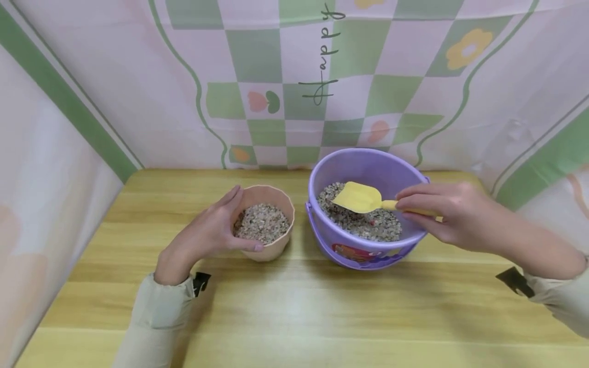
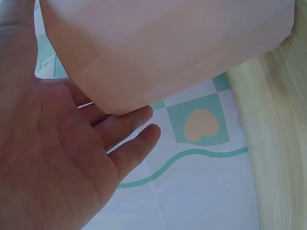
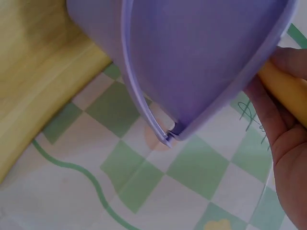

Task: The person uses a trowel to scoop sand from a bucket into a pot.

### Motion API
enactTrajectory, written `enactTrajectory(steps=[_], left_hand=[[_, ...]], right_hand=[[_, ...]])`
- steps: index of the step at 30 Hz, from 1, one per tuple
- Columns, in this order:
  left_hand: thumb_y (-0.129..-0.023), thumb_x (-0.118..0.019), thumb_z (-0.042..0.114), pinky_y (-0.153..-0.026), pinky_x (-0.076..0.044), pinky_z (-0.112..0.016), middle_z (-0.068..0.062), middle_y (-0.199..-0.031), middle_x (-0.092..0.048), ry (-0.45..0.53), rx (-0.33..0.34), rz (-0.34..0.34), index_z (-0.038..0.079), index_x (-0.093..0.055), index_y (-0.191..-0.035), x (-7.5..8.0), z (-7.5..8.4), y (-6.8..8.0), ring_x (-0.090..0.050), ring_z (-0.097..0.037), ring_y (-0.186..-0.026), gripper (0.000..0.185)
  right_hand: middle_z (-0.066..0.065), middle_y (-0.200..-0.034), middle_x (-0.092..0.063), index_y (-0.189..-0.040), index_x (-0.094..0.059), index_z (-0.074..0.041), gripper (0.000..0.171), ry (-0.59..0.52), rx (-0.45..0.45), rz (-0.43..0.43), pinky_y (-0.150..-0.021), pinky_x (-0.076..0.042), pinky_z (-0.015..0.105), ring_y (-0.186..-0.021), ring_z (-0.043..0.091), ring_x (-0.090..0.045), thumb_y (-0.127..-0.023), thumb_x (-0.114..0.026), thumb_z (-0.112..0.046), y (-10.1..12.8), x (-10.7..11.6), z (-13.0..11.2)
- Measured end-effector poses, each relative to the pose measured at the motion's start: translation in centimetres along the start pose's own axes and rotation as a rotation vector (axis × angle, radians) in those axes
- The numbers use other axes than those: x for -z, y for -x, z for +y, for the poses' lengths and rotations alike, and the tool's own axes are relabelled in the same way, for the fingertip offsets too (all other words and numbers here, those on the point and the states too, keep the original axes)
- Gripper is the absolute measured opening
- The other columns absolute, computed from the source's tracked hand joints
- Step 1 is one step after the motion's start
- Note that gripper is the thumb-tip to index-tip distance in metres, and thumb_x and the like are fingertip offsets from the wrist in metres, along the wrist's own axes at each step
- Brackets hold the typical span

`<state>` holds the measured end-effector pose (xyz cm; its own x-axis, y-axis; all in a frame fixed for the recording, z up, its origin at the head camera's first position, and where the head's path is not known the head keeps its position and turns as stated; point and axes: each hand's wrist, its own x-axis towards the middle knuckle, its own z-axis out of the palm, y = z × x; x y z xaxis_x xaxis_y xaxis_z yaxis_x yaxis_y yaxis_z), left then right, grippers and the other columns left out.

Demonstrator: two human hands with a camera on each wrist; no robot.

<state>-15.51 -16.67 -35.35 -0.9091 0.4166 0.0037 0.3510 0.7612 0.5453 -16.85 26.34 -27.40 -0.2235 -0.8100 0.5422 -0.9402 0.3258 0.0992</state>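
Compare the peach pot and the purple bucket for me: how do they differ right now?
The peach pot is smaller and handleless, steadied by the left hand. The purple bucket is bigger, with a bail handle; over it the right hand holds a yellow scoop. Both hold gravel and stand upright.

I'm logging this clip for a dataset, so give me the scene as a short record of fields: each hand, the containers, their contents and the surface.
left hand: left hand cupped round the pink pot, thumb on its near rim
right hand: right hand grips the yellow scoop by its handle
scoop: blade over the gravel, inside the purple bucket
pot contents: gravel, near the rim
bucket contents: gravel, well below the rim
layout: pot left of bucket
surface: wooden table
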Motion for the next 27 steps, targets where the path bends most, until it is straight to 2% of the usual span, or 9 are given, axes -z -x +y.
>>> enactTrajectory(steps=[3, 9, 16, 20, 22, 24, 25, 27], left_hand=[[-0.065, -0.081, 0.069, -0.115, -0.030, -0.050, -0.022, -0.163, -0.013, -0.004, 0.000, 0.005, -0.003, -0.015, -0.157, 0.0, 0.0, 0.1, -0.026, -0.038, -0.146, 0.134], [-0.064, -0.078, 0.074, -0.115, -0.030, -0.050, -0.021, -0.163, -0.013, -0.004, -0.003, 0.010, -0.003, -0.016, -0.157, -0.2, -0.1, 0.1, -0.025, -0.038, -0.146, 0.136], [-0.063, -0.078, 0.075, -0.114, -0.030, -0.050, -0.023, -0.162, -0.015, -0.008, -0.011, 0.021, -0.004, -0.017, -0.157, -0.2, -0.1, 0.1, -0.026, -0.038, -0.145, 0.136], [-0.063, -0.077, 0.075, -0.114, -0.031, -0.052, -0.024, -0.162, -0.016, -0.010, -0.015, 0.025, -0.003, -0.017, -0.157, -0.3, -0.2, 0.1, -0.027, -0.039, -0.145, 0.136], [-0.063, -0.077, 0.076, -0.114, -0.031, -0.052, -0.024, -0.162, -0.016, -0.007, -0.016, 0.024, -0.003, -0.017, -0.157, -0.3, -0.2, 0.1, -0.027, -0.039, -0.145, 0.136], [-0.063, -0.077, 0.076, -0.114, -0.031, -0.052, -0.024, -0.162, -0.016, -0.003, -0.017, 0.025, -0.003, -0.017, -0.157, -0.3, -0.3, 0.1, -0.026, -0.039, -0.145, 0.136], [-0.063, -0.077, 0.076, -0.114, -0.031, -0.052, -0.023, -0.162, -0.016, -0.002, -0.017, 0.025, -0.004, -0.017, -0.157, -0.3, -0.3, 0.0, -0.026, -0.039, -0.145, 0.136], [-0.064, -0.077, 0.075, -0.114, -0.030, -0.051, -0.022, -0.162, -0.015, 0.000, -0.017, 0.027, -0.003, -0.017, -0.157, -0.2, -0.3, 0.0, -0.026, -0.038, -0.146, 0.136]], right_hand=[[0.007, -0.093, -0.076, -0.091, -0.078, -0.009, 0.044, -0.023, -0.012, -0.010, -0.059, -0.057, 0.027, -0.072, 0.022, -0.072, -0.105, -0.047, -0.037, 0.4, -0.4, 0.0], [0.009, -0.096, -0.075, -0.094, -0.077, -0.006, 0.045, -0.103, -0.039, -0.033, -0.066, -0.056, 0.020, -0.076, 0.023, -0.073, -0.105, -0.047, -0.038, 0.8, -0.8, 0.0], [0.001, -0.095, -0.076, -0.095, -0.078, -0.010, 0.049, -0.149, -0.104, -0.078, -0.077, -0.054, 0.017, -0.081, 0.016, -0.072, -0.103, -0.047, -0.046, 1.0, -0.9, 0.3], [-0.003, -0.096, -0.075, -0.096, -0.078, -0.012, 0.044, -0.180, -0.130, -0.083, -0.081, -0.053, 0.016, -0.083, 0.013, -0.072, -0.102, -0.051, -0.047, 1.2, -1.2, 0.7], [-0.004, -0.097, -0.075, -0.097, -0.077, -0.013, 0.034, -0.199, -0.145, -0.087, -0.080, -0.053, 0.016, -0.083, 0.012, -0.071, -0.099, -0.060, -0.042, 1.4, -1.2, 0.8], [-0.004, -0.098, -0.075, -0.098, -0.077, -0.013, 0.018, -0.210, -0.162, -0.096, -0.079, -0.054, 0.016, -0.083, 0.011, -0.071, -0.091, -0.071, -0.028, 1.5, -1.2, 0.8], [-0.004, -0.098, -0.075, -0.098, -0.077, -0.013, 0.015, -0.212, -0.175, -0.103, -0.078, -0.054, 0.016, -0.082, 0.011, -0.071, -0.085, -0.074, -0.021, 1.6, -1.2, 0.8], [-0.004, -0.098, -0.075, -0.098, -0.077, -0.013, 0.024, -0.210, -0.195, -0.112, -0.076, -0.054, 0.016, -0.081, 0.010, -0.071, -0.075, -0.077, -0.010, 1.7, -1.2, 0.8]])
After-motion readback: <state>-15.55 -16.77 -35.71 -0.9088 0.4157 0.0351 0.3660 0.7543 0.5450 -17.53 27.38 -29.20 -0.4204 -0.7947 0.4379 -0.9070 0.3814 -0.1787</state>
